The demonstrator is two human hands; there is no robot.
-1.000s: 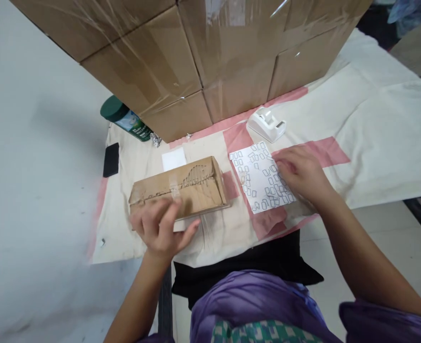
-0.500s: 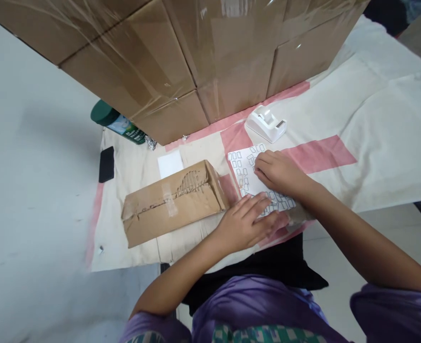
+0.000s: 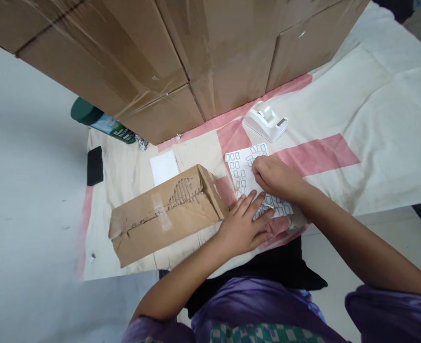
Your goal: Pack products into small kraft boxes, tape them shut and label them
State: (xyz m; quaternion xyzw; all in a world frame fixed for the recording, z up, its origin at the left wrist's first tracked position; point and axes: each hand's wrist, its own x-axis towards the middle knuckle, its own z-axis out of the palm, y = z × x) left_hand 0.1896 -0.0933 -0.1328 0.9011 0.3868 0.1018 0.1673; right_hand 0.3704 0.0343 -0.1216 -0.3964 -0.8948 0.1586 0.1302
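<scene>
A white sheet of paper [image 3: 243, 163] with many small rectangles drawn in dark outline lies on the cloth in front of me. My left hand [image 3: 244, 226] rests palm down at its near left edge, fingers spread. On the middle of the sheet, my right hand [image 3: 275, 176] is curled, with its fingertips tucked under. Whether anything is pinched there is hidden. Close to my left fingers, a small pale scrap [image 3: 268, 206] sits on the lower part of the paper. A white tape dispenser [image 3: 266, 123] stands just beyond the sheet.
A worn cardboard box [image 3: 167, 216] lies left of my left hand, with a white paper stack [image 3: 163, 166] behind it. Large taped cartons [image 3: 228, 62] wall off the back. A green-lidded container [image 3: 103, 121] and a black phone-like slab [image 3: 95, 166] are at the far left.
The fingers of my right hand have curled in more tightly over the sheet. My left hand has spread its fingers and shifted slightly left. The camera view has moved a little.
</scene>
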